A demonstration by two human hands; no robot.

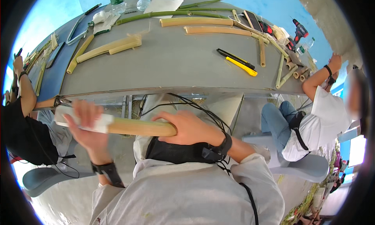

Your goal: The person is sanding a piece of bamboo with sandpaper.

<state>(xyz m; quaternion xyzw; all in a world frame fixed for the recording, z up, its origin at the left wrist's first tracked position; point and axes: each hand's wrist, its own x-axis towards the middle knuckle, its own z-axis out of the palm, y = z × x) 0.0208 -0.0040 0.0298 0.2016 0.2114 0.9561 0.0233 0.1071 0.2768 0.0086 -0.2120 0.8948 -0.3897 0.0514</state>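
Observation:
A pale bamboo piece (pixel 134 127) lies crosswise above my lap, in front of the table edge. Around its right end, the fingers and thumb of my right hand (pixel 185 127) are closed. My left hand (pixel 88 125), a little smeared by motion, grips a white sheet (pixel 103 123) folded around the bamboo's left part. The sheet looks like paper or sandpaper; I cannot tell which. It hides that end of the bamboo. Beyond my hands, a yellow utility knife (pixel 242 66) and a black utility knife (pixel 234 57) lie side by side on the grey table (pixel 156 72).
Split bamboo pieces (pixel 109 49) lie at the table's left, with longer strips (pixel 201 21) farther back. A hacksaw (pixel 74 33), white gloves (pixel 103 22) and water bottles (pixel 144 1) stand or lie beyond. Seated people flank me: a white-shirted person (pixel 316 119) right, a black-sleeved one (pixel 29 131) left.

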